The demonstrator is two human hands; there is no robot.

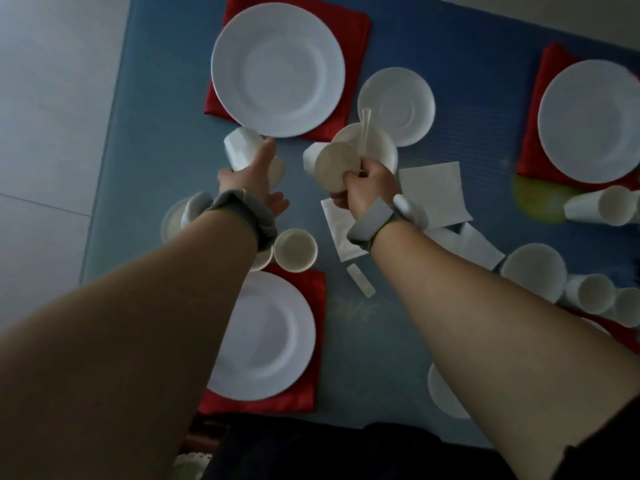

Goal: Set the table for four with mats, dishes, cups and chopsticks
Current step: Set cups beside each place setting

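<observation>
You have one head-worn wide-angle view, looking steeply down and forward over your forearms onto the blue table (433, 64), close in; the far edge is probably cropped.

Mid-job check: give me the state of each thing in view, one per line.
left hand: grips a white cup, lifted and tilted
right hand: grips a second cup, on its side, base towards the camera
far plate: on its red mat
near plate: on the near red mat
right plate: on a red mat
cup by near plate: upright, empty
saucer: bare on the table
napkins: loose, unfolded
</observation>
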